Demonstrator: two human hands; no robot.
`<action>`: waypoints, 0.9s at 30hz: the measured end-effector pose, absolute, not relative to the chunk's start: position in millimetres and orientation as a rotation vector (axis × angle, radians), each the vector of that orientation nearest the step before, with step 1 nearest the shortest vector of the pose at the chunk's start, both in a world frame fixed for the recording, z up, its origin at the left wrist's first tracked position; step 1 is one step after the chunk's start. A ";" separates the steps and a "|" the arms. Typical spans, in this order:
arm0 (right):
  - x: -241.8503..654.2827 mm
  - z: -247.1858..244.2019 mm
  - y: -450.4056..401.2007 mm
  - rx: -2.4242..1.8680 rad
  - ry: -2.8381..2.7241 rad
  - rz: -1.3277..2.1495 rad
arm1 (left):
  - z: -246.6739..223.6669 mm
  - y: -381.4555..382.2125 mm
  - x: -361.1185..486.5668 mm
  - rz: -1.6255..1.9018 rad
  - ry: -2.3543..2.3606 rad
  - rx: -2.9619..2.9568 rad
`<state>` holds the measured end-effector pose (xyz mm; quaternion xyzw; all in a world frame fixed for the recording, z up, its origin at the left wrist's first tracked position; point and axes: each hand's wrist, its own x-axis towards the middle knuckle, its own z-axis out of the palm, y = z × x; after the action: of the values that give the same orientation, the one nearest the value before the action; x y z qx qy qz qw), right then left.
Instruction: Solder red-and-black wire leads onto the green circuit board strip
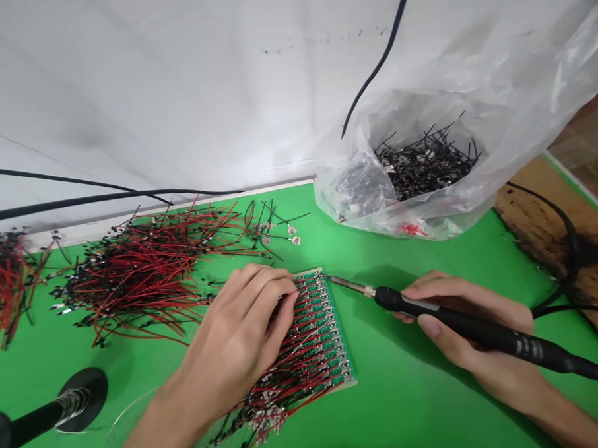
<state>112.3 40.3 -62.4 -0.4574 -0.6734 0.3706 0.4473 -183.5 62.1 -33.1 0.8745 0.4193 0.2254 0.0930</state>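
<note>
My right hand [462, 322] grips a black soldering iron [431, 310], its metal tip close to the upper right corner of a green circuit board [351, 354]; I cannot tell if it touches. Rows of red and black wires [305, 372] run left from the board's soldered pads. Over the board's upper left part, my left hand [248, 312] is closed in a pinch. What its fingertips hold is hidden, though red wires lie right beside them. Thin solder wire [131, 406] trails beneath the left forearm, and a thin silvery strand [311, 337] crosses the board.
A pile of red and black wires [142, 270] lies left, with a smaller bunch [4, 276] farther out. The solder spool [81, 398] stands front left. At the back right sits a clear plastic bag [347, 189] of black leads. A scorched wooden board [537, 220] lies far right.
</note>
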 end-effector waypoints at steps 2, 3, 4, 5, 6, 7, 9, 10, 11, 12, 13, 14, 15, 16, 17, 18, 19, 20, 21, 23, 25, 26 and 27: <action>112.7 -62.9 40.4 -1.134 -1.670 0.908 | -33.8 62.3 -184.1 0.652 1.251 2.601; 112.7 -63.1 40.5 -1.129 -1.666 0.909 | -33.8 62.7 -184.4 0.642 1.248 2.611; 112.6 -63.2 40.6 -1.120 -1.659 0.911 | -33.5 63.3 -184.6 0.629 1.243 2.621; 112.3 -63.2 40.8 -1.111 -1.651 0.915 | -33.0 64.1 -184.9 0.620 1.235 2.631; 112.0 -63.1 41.0 -1.101 -1.645 0.916 | -32.3 64.9 -185.2 0.614 1.221 2.643; 111.7 -62.8 41.2 -1.091 -1.643 0.913 | -31.6 65.9 -185.6 0.608 1.208 2.654; 111.3 -62.1 41.5 -1.077 -1.649 0.896 | -30.1 67.6 -186.7 0.593 1.179 2.677; 111.3 -61.8 41.5 -1.073 -1.655 0.886 | -29.3 68.3 -187.3 0.585 1.163 2.690; 111.5 -61.6 41.5 -1.072 -1.662 0.880 | -28.7 69.0 -187.9 0.576 1.147 2.701; 111.7 -61.5 41.5 -1.076 -1.667 0.878 | -28.2 69.6 -188.4 0.566 1.135 2.708; 112.0 -61.5 41.4 -1.078 -1.669 0.880 | -27.7 70.1 -188.8 0.560 1.125 2.714; 112.3 -61.5 41.4 -1.078 -1.672 0.885 | -27.2 70.6 -189.0 0.558 1.116 2.718; 112.5 -61.6 41.4 -1.073 -1.673 0.888 | -26.9 71.1 -189.1 0.557 1.112 2.721; 112.6 -61.6 41.5 -1.070 -1.675 0.891 | -26.5 71.6 -189.1 0.552 1.111 2.724; 112.7 -61.6 41.5 -1.067 -1.676 0.890 | -26.1 72.0 -189.0 0.551 1.108 2.729; 112.7 -61.5 41.6 -1.065 -1.678 0.883 | -25.7 72.4 -188.8 0.552 1.104 2.735; 112.7 -61.3 41.6 -1.064 -1.684 0.874 | -25.3 72.7 -188.6 0.554 1.101 2.740; 112.7 -61.1 41.5 -1.067 -1.691 0.865 | -24.9 73.0 -188.4 0.552 1.098 2.746; 112.7 -61.0 41.4 -1.070 -1.697 0.851 | -24.5 73.2 -188.3 0.548 1.094 2.751; 112.9 -60.8 41.0 -1.072 -1.706 0.828 | -24.0 73.2 -188.3 0.547 1.084 2.762; 113.1 -60.9 40.7 -1.074 -1.717 0.809 | -23.9 72.9 -188.8 0.538 1.084 2.764; 113.2 -61.0 40.6 -1.074 -1.722 0.802 | -24.1 72.7 -189.2 0.534 1.087 2.762; 113.3 -61.3 40.5 -1.075 -1.727 0.798 | -24.4 72.5 -189.7 0.533 1.091 2.758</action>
<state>113.3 40.5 -61.3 -0.4367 -0.7018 0.3241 0.4602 -189.7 72.5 -24.4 0.9134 0.3612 0.1766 0.0642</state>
